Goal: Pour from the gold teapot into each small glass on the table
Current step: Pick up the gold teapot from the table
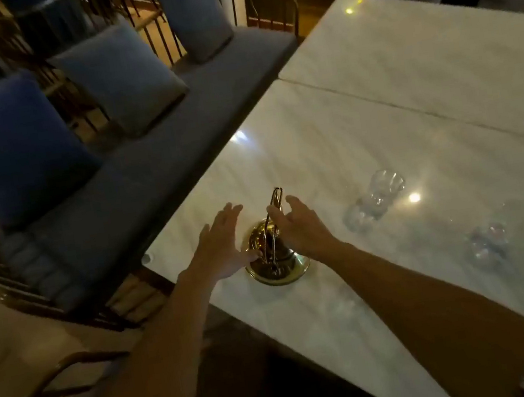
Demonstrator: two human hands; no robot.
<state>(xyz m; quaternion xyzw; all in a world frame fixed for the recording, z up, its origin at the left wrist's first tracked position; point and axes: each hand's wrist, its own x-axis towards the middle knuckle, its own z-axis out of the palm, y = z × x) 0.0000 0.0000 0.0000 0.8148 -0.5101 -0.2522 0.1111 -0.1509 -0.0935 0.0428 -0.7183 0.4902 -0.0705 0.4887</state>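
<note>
The gold teapot (275, 264) stands near the left edge of the white marble table (363, 135), its thin wire handle upright. My left hand (221, 245) hovers flat just left of the pot, fingers spread, thumb close to the lid. My right hand (295, 227) is cupped open on the pot's right side, next to the handle, holding nothing. Clear small glasses stand to the right: a pair (373, 202) close together, and another one (486, 243) nearer me, blurred.
A grey bench (147, 168) with blue cushions (7, 144) runs along the table's left side. A second marble slab (435, 46) adjoins beyond a seam. A metal chair frame (44, 390) sits at lower left.
</note>
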